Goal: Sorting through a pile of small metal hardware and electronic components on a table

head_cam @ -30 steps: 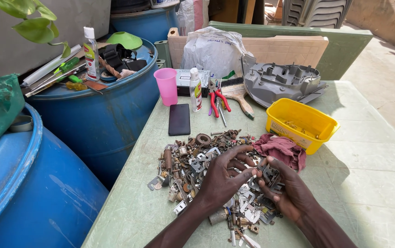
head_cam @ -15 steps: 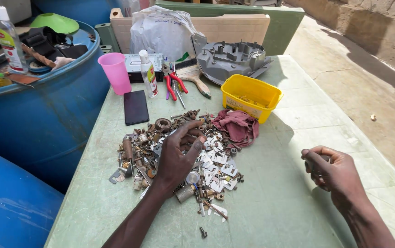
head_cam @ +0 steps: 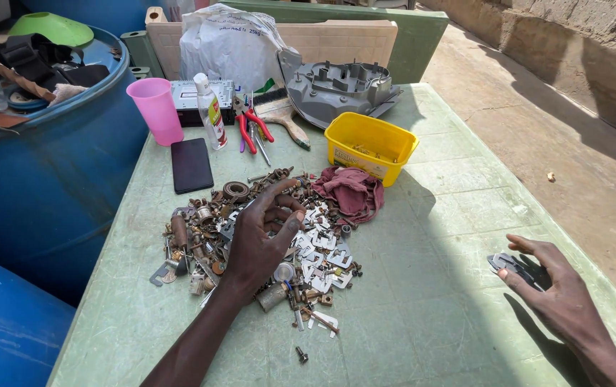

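Barrels (head_cam: 50, 165), big and blue, stand on my left, next to the green table (head_cam: 430, 301). A pink cup (head_cam: 156, 109) and a dark phone (head_cam: 191, 164) sit near the back, with a white bottle (head_cam: 209, 112) and red pliers (head_cam: 252, 126). My left hand (head_cam: 259, 240) rests on the pile of small metal bits (head_cam: 250, 244), with its fingers curled down into it, holding nothing I can see. I think the bits are hard, light and a little sharp, so I would pinch one by its flat sides. A red rag (head_cam: 351, 193) lies touching the pile, just in front of a yellow tub (head_cam: 369, 146). Far to the right, near the table edge, my right hand (head_cam: 559, 297) lies half open, its fingertips on a small flat metal piece (head_cam: 503, 262)
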